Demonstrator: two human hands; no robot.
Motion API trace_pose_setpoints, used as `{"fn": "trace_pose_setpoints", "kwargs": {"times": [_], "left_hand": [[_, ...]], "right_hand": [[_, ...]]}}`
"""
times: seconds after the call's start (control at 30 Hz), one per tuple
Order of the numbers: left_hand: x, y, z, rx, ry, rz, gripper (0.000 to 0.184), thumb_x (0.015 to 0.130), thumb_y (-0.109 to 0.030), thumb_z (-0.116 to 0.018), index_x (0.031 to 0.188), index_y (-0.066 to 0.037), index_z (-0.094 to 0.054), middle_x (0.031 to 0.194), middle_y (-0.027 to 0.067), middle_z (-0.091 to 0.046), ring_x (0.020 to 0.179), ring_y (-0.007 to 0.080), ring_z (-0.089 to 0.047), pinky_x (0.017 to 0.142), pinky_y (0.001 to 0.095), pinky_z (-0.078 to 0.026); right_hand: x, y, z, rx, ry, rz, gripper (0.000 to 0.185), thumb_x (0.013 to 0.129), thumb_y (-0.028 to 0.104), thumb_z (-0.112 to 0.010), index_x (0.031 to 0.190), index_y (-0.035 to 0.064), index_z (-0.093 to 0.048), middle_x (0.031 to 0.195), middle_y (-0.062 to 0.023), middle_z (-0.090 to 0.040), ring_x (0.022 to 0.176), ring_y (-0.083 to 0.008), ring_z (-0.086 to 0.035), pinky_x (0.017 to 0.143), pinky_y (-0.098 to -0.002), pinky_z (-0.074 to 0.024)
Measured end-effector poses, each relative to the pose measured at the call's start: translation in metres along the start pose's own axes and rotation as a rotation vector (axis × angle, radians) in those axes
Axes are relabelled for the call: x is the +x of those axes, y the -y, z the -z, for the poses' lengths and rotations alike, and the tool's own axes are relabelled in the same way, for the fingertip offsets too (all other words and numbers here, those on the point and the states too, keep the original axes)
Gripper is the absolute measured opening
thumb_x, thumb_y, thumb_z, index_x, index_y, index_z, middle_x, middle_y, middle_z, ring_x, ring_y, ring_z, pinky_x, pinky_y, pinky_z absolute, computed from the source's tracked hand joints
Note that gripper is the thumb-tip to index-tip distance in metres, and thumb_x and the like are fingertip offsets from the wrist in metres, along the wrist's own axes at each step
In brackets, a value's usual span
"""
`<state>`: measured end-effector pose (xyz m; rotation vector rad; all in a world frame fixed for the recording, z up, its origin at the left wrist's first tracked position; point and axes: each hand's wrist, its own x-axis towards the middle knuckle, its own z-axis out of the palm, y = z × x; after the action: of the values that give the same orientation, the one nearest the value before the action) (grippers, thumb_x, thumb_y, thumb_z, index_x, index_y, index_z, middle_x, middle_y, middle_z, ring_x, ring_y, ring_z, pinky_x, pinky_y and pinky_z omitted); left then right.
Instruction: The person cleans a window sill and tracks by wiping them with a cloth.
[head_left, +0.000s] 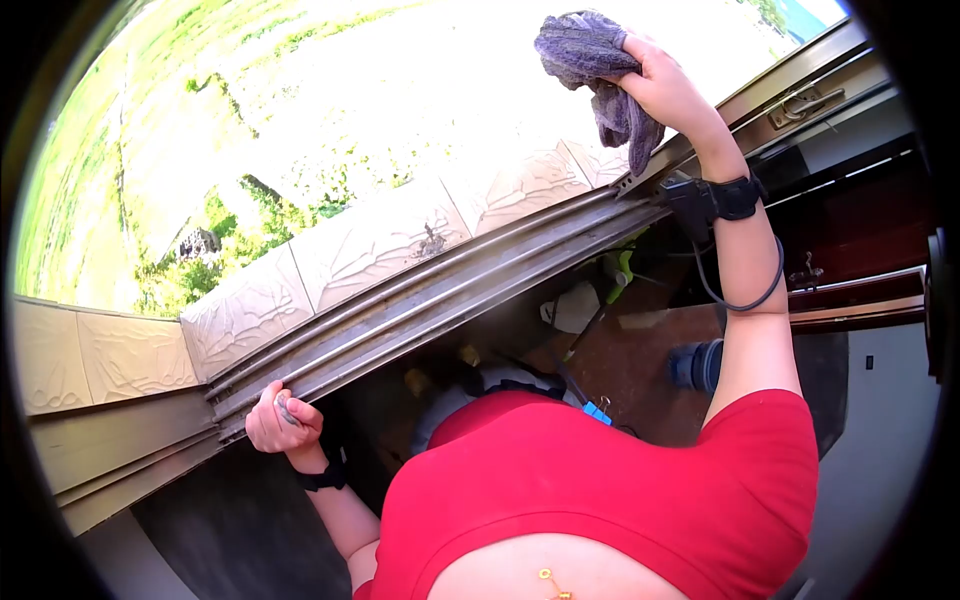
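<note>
A crumpled purple-grey cloth (585, 50) hangs from my right hand (668, 90), whose fingers are closed on it. This arm is stretched up and out over the far right part of the window sill. At the lower left, my left hand (283, 420) makes a fist beside the corner of the metal window track (440, 285). Something small and greyish shows between its thumb and fingers, too little of it to name. Dark bands wrap both wrists, and a black device with a cable (690, 205) sits on the right one.
Beyond the track runs a ledge of beige tiles (380, 245), with bright greenery far below outside. A window latch (805, 105) is on the frame at the upper right. On the brown floor inside stand a blue container (695, 367) and a green-handled object (622, 272).
</note>
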<state>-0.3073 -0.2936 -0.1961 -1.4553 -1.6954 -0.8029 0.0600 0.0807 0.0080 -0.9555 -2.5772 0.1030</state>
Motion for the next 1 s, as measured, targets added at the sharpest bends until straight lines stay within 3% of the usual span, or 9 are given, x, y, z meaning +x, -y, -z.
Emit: {"fn": "trace_pose_setpoints", "kwargs": {"times": [0.1,0.13,0.2,0.23,0.43,0.53,0.7,0.9,1.0], "left_hand": [[0.0,-0.001,-0.001,-0.001,-0.001,0.005,0.032,0.091,-0.017,-0.042,0.065,-0.007,-0.058,0.077,0.0065,-0.069,0.056,0.0225,-0.058,0.053,0.0338,-0.042],[0.0,-0.002,0.0,0.01,0.001,0.005,0.032,0.091,-0.017,-0.042,0.065,-0.007,-0.058,0.077,0.0064,-0.069,0.056,0.0225,-0.059,0.054,0.0337,-0.043],[0.002,-0.003,0.001,0.036,0.005,-0.002,0.032,0.091,-0.016,-0.041,0.065,-0.007,-0.058,0.077,0.0058,-0.069,0.057,0.0224,-0.059,0.054,0.0335,-0.043],[0.002,-0.003,0.002,0.035,0.013,-0.006,0.032,0.091,-0.016,-0.041,0.065,-0.007,-0.058,0.077,0.0058,-0.069,0.057,0.0224,-0.059,0.054,0.0335,-0.043],[0.005,-0.005,-0.001,0.021,-0.009,-0.001,0.035,0.093,-0.017,-0.04,0.064,-0.006,-0.057,0.076,0.0059,-0.068,0.057,0.0235,-0.059,0.053,0.0342,-0.043],[0.003,-0.004,0.002,0.019,0.012,0.006,0.034,0.093,-0.017,-0.04,0.066,-0.006,-0.057,0.076,0.0063,-0.068,0.057,0.0238,-0.059,0.054,0.0341,-0.043],[0.004,-0.002,0.001,0.013,0.013,0.001,0.031,0.091,-0.015,-0.042,0.066,-0.006,-0.058,0.076,0.007,-0.067,0.058,0.0247,-0.059,0.054,0.0344,-0.044],[0.003,-0.003,0.003,0.007,0.04,0.044,0.028,0.087,-0.014,-0.045,0.064,-0.005,-0.057,0.076,0.0087,-0.067,0.059,0.0261,-0.059,0.055,0.0348,-0.044],[0.003,-0.002,0.004,0.002,0.039,0.042,0.026,0.087,-0.014,-0.047,0.065,-0.006,-0.058,0.077,0.0088,-0.067,0.062,0.0267,-0.06,0.058,0.0355,-0.044]], "right_hand": [[-0.03,0.02,-0.015,0.102,0.129,-0.066,0.035,0.086,0.003,-0.059,0.12,-0.0032,-0.056,0.126,-0.0193,-0.055,0.114,-0.0334,-0.056,0.101,-0.0355,-0.042],[-0.04,0.016,-0.035,0.008,0.194,-0.065,0.032,0.084,0.009,-0.062,0.114,-0.0016,-0.058,0.115,-0.0215,-0.056,0.112,-0.0378,-0.053,0.097,-0.0415,-0.0432],[-0.057,0.008,-0.081,0.024,0.444,-0.016,0.033,0.083,0.01,-0.062,0.114,-0.0002,-0.058,0.117,-0.0258,-0.055,0.116,-0.041,-0.05,0.1,-0.0447,-0.0412],[-0.056,0.017,-0.101,-0.228,0.675,-0.12,0.036,0.082,0.01,-0.063,0.117,0.0004,-0.057,0.119,-0.0256,-0.054,0.116,-0.0427,-0.049,0.101,-0.0465,-0.0405],[-0.04,-0.005,-0.092,-0.216,0.198,-0.157,0.03,0.087,0.012,-0.058,0.115,0.0007,-0.058,0.116,-0.023,-0.059,0.112,-0.04,-0.053,0.097,-0.0429,-0.0443],[-0.051,0.003,-0.048,0.166,0.106,-0.162,0.032,0.089,0.02,-0.062,0.113,-0.001,-0.057,0.11,-0.0201,-0.063,0.104,-0.0369,-0.06,0.091,-0.0411,-0.0469],[-0.086,0.039,0.016,0.266,0.132,-0.019,0.033,0.086,0.01,-0.064,0.115,-0.0035,-0.059,0.106,-0.0228,-0.065,0.098,-0.0369,-0.064,0.084,-0.0378,-0.0508],[-0.114,0.025,-0.041,0.074,0.54,0.053,0.022,0.082,0.016,-0.065,0.087,-0.0022,-0.054,0.085,-0.0227,-0.06,0.085,-0.0404,-0.06,0.077,-0.045,-0.049],[-0.112,0.026,-0.049,0.062,0.487,0.091,0.025,0.082,0.02,-0.066,0.086,-0.0019,-0.055,0.083,-0.0223,-0.061,0.084,-0.0404,-0.061,0.076,-0.0451,-0.049]]}}
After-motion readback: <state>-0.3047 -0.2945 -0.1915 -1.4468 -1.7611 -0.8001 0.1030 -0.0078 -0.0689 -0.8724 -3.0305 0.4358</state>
